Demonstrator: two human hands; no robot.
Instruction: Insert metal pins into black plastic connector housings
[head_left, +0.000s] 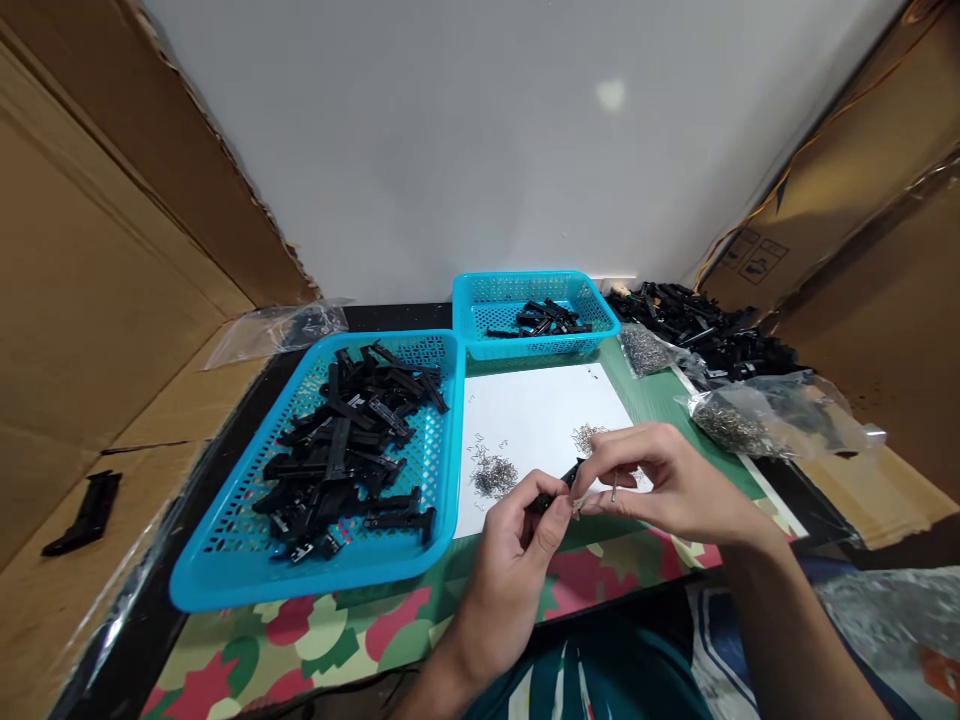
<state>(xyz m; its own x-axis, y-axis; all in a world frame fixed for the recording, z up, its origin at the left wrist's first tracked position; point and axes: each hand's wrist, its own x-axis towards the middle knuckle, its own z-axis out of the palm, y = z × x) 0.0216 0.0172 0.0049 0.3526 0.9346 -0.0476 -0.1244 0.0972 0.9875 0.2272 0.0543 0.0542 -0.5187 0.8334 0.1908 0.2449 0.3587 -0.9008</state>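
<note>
My left hand is closed around a small black plastic part, which is mostly hidden by my fingers. Against the same part, the thumb and fingers of my right hand come together in a pinch. A thin light-coloured tool with a metal end shows between the right fingers; its kind is not clear. Under and beyond the hands lies a white sheet. On it, left of the hands, is a heap of tiny metal springs or pins, and a smaller golden pile sits just behind the right hand.
A large blue basket of black plastic parts stands at the left, a smaller blue basket at the back. Black parts pile up at the right, beside bags of metal pieces. One black part lies on cardboard far left.
</note>
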